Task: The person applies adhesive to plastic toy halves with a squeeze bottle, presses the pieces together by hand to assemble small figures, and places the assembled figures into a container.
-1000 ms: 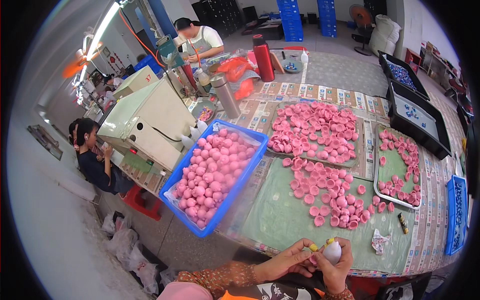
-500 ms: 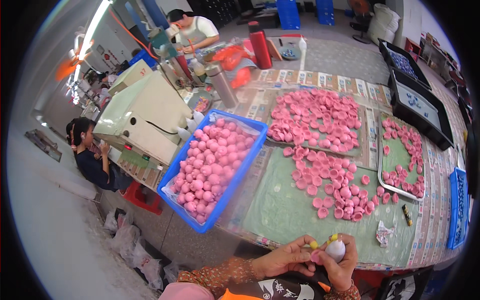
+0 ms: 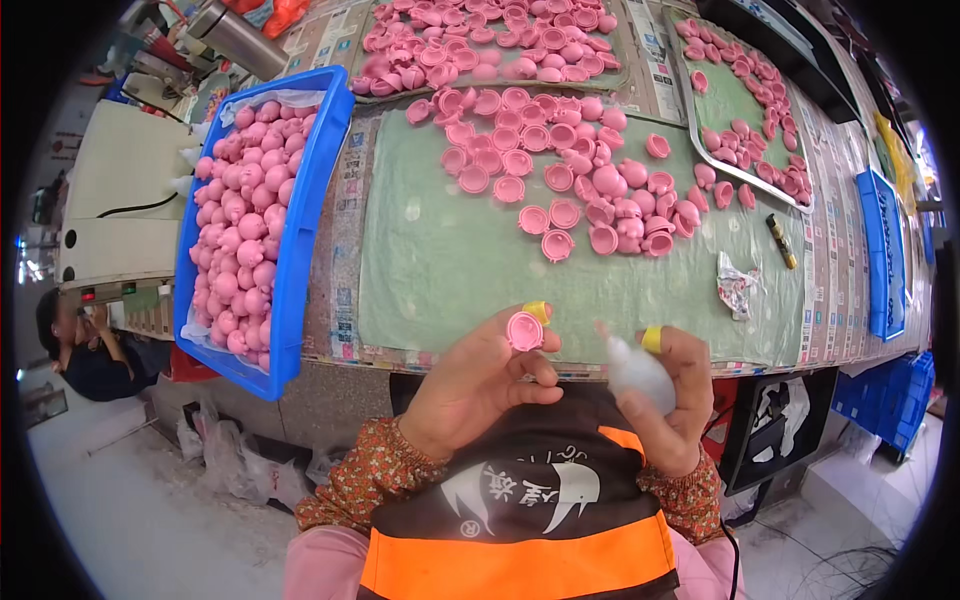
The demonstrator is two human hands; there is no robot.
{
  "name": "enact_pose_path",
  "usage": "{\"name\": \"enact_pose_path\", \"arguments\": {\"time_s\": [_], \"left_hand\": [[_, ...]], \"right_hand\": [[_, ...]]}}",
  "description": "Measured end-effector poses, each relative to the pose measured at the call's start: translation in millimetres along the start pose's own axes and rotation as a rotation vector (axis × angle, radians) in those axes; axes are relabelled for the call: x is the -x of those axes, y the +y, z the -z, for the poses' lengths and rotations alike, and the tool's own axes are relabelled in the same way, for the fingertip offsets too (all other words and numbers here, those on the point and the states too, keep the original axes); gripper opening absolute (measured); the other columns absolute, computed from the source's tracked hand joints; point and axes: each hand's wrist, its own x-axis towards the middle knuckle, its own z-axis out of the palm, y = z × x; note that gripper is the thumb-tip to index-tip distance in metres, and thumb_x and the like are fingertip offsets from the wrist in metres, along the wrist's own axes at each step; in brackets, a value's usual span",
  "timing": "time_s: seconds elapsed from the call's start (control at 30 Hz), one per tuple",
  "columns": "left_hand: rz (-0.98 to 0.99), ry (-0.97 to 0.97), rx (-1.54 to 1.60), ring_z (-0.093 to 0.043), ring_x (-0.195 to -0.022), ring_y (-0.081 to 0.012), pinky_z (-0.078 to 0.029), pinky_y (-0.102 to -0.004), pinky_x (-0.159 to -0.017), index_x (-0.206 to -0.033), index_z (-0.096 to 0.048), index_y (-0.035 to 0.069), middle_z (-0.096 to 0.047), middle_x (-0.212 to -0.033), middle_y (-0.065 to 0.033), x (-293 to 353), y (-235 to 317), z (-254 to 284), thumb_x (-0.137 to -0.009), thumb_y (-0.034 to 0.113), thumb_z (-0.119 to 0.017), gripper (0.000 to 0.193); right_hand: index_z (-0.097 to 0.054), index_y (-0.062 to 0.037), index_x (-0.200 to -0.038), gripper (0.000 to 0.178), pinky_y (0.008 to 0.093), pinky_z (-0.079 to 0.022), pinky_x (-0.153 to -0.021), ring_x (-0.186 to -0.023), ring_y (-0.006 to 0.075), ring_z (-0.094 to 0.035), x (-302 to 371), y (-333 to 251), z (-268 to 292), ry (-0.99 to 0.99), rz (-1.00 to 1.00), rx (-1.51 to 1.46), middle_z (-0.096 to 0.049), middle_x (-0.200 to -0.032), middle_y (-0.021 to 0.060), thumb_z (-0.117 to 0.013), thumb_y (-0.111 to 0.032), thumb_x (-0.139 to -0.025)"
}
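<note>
Between the thumb and forefinger of my left hand (image 3: 475, 385) is a small pink cup-shaped half shell (image 3: 525, 331), its hollow side facing up. My right hand (image 3: 680, 400) grips a white squeeze bottle (image 3: 638, 374) whose narrow tip points up and left, apart from the shell. Yellow wraps cover a fingertip on each hand. Beyond my hands, loose pink half shells (image 3: 560, 178) are spread over a green mat (image 3: 440, 270). Some lie hollow side up, others dome up.
Left stands a blue crate (image 3: 290, 300) heaped with pink balls (image 3: 240, 230). At the right are a metal-rimmed tray (image 3: 752, 178) of half shells, a crumpled wrapper (image 3: 737, 287), a dark small tube (image 3: 781, 242) and a blue tray (image 3: 880, 260). A steel flask (image 3: 237, 38) stands far left.
My view has tipped downward. My hands have drawn apart, and the bottle has moved away from the half shell, which now shows its open side.
</note>
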Motion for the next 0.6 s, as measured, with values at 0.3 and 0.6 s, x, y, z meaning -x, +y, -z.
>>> {"name": "enact_pose_path", "arguments": {"time_s": [0.3,0.6], "left_hand": [[-0.012,-0.015,-0.042,-0.064,-0.105,-0.0209,-0.057,-0.0400,-0.092,-0.146,-0.034,0.003,-0.057,-0.128,-0.0144,7,-9,-3,-0.099,0.029,-0.060,0.060],[-0.033,-0.001,-0.110,-0.064,-0.103,-0.0193,-0.057,-0.0381,-0.092,-0.147,-0.036,0.004,-0.057,-0.129,-0.0153,6,-12,3,-0.098,0.023,-0.061,0.058]], "right_hand": [[-0.059,-0.0020,-0.107,0.044,0.0333,-0.050,-0.058,-0.066,0.0243,-0.066,-1,-5,-1,-0.162,0.367,0.276,-0.067,-0.086,0.0126,-0.083,-0.009,-0.071],[-0.061,-0.0057,-0.097,0.038,0.0333,-0.046,-0.052,-0.057,0.0228,-0.062,-6,-6,-5,-0.147,0.507,0.293,-0.065,-0.073,0.0079,-0.086,-0.011,-0.069]]}}
